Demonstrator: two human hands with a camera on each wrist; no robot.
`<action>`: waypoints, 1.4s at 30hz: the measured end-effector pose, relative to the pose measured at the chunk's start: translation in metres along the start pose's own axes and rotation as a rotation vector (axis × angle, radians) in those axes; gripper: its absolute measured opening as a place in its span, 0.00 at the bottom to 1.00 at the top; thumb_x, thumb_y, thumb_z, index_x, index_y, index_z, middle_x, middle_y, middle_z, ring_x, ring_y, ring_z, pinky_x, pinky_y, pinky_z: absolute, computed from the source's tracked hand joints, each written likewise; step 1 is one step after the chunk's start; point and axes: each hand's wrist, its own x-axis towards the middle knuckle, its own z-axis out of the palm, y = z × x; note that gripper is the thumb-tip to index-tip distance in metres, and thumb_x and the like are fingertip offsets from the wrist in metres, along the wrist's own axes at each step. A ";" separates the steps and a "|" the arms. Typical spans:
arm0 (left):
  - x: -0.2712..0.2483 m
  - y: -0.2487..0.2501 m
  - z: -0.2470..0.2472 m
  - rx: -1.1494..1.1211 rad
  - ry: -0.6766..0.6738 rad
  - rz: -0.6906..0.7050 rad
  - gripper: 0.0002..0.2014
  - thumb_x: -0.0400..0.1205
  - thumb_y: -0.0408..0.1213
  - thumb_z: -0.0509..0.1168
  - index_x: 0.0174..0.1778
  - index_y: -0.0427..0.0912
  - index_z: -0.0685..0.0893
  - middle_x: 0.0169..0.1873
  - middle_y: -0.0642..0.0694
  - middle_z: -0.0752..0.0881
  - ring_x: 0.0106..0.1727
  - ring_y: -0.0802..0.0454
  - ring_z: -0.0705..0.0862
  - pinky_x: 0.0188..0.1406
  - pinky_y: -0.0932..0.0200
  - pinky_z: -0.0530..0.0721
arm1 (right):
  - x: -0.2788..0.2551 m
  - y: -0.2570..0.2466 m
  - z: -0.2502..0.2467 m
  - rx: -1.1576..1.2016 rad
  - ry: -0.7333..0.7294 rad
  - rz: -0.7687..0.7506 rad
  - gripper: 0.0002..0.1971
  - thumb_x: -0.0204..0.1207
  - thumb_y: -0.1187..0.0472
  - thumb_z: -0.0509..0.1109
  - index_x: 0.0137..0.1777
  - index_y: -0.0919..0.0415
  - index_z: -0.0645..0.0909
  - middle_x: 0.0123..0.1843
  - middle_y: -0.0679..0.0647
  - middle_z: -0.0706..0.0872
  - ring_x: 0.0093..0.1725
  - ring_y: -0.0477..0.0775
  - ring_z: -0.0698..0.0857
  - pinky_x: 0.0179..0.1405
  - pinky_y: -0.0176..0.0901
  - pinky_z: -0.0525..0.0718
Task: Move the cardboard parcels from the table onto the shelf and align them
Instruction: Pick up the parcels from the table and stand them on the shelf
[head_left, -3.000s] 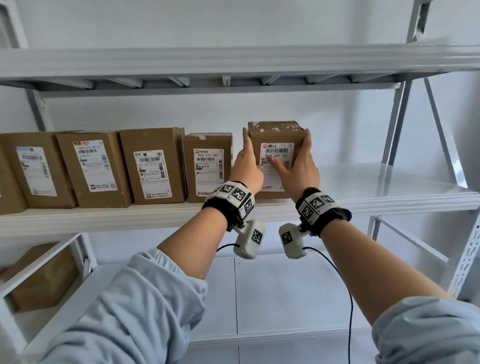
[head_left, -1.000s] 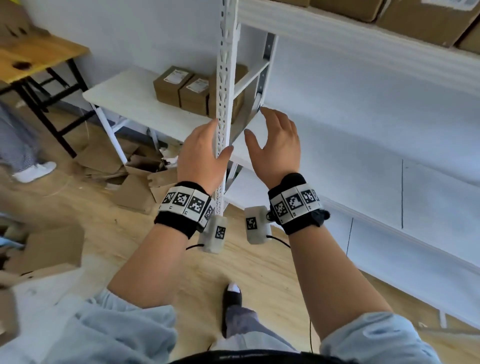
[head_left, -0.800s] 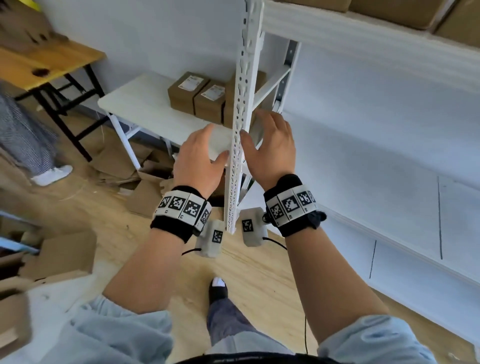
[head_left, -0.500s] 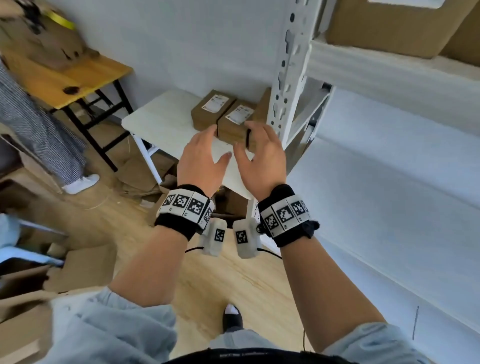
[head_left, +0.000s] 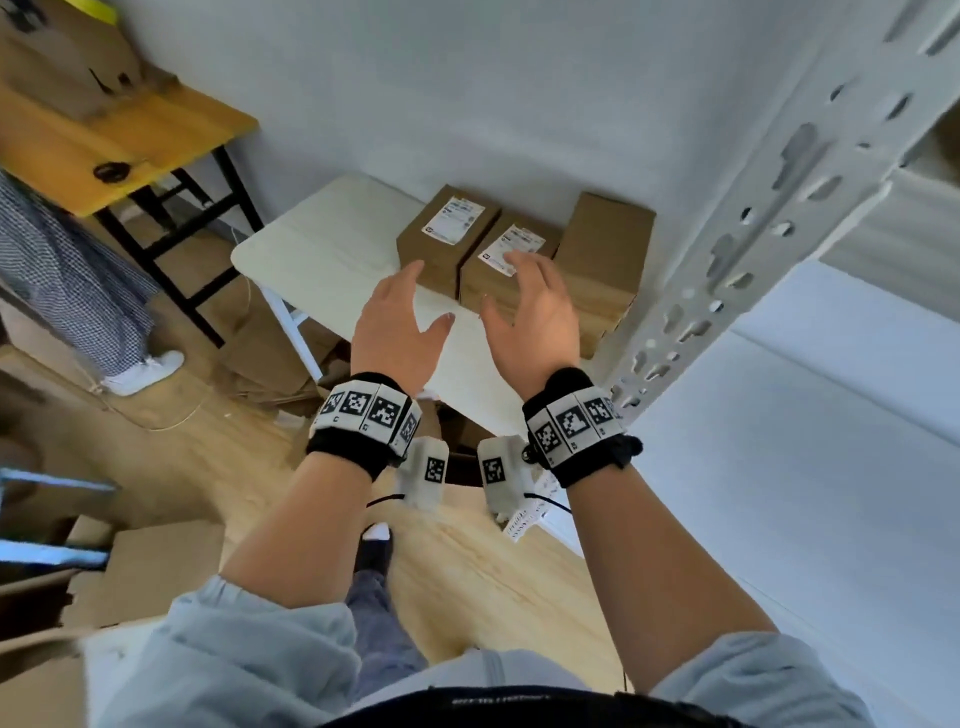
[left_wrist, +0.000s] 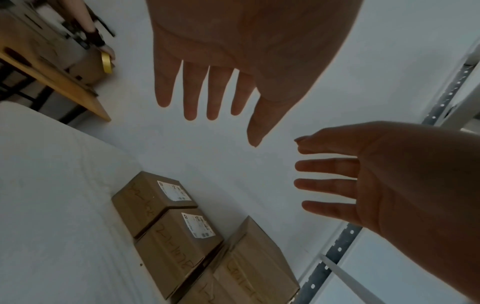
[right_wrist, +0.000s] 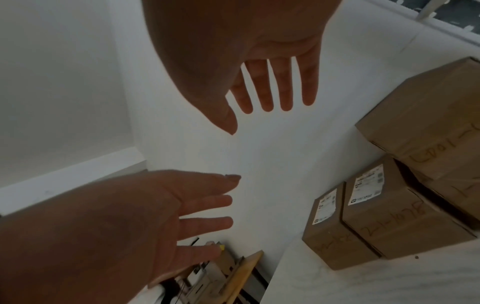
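Two labelled cardboard parcels stand side by side at the back of the white table (head_left: 322, 244): the left parcel (head_left: 447, 228) and the middle parcel (head_left: 493, 283). A taller plain stack of parcels (head_left: 602, 249) stands to their right, against the shelf post. My left hand (head_left: 410, 306) hovers open, in front of the left parcel. My right hand (head_left: 511, 291) hovers open over the middle parcel and hides part of its label. Neither hand holds anything. The left wrist view shows the parcels (left_wrist: 182, 236) well below the spread fingers (left_wrist: 213, 92). The right wrist view shows the same parcels (right_wrist: 389, 216).
The white perforated shelf post (head_left: 753, 218) rises just right of the parcels, with a shelf board (head_left: 831, 415) behind it. A wooden table (head_left: 130, 135) stands at the left beside another person (head_left: 62, 270). Flattened cardboard (head_left: 270, 353) lies on the wooden floor.
Both hands have let go of the parcel on the shelf. They have passed left of the shelf post and down toward the parcels on the white table, which are now closer.
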 end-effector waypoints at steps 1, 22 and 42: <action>0.015 -0.006 0.004 0.002 -0.017 0.011 0.33 0.84 0.46 0.68 0.84 0.49 0.64 0.80 0.46 0.70 0.80 0.46 0.69 0.77 0.50 0.67 | 0.010 0.004 0.007 0.003 0.009 0.038 0.24 0.81 0.57 0.69 0.75 0.60 0.74 0.75 0.56 0.76 0.71 0.57 0.78 0.66 0.56 0.82; 0.358 -0.089 0.132 0.328 -0.487 -0.044 0.46 0.74 0.58 0.74 0.82 0.42 0.60 0.77 0.35 0.68 0.75 0.33 0.69 0.74 0.38 0.72 | 0.222 0.117 0.186 -0.417 -0.099 0.779 0.42 0.77 0.43 0.70 0.84 0.58 0.55 0.84 0.62 0.58 0.83 0.67 0.55 0.80 0.66 0.61; 0.403 -0.081 0.177 0.473 -0.556 -0.122 0.66 0.58 0.67 0.78 0.86 0.49 0.48 0.83 0.30 0.52 0.81 0.27 0.59 0.73 0.27 0.68 | 0.258 0.149 0.216 -0.420 -0.190 1.147 0.64 0.58 0.27 0.76 0.87 0.55 0.47 0.87 0.69 0.43 0.83 0.75 0.55 0.79 0.69 0.58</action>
